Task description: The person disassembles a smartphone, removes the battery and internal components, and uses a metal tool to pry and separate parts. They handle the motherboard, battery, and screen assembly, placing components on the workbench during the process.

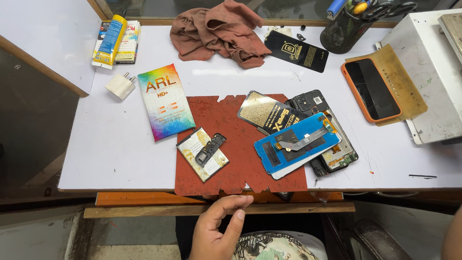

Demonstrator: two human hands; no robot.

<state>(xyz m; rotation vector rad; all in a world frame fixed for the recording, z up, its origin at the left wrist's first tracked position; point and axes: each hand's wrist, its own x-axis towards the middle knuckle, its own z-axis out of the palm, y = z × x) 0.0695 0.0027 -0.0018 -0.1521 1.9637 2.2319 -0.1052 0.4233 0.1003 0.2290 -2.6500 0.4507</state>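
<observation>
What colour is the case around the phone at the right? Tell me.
Orange; the phone case shows clearly in the head view.

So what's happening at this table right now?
A person sits at a white table strewn with phone parts. Their left hand hovers empty below the table's front edge, touching nothing. On a red mat lie a battery and a blue phone screen resting atop an opened phone. The right hand isn't visible.

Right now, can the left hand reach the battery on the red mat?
Probably yes: the left hand hovers open at the table edge, and only bare red mat lies between it and the battery.
</observation>
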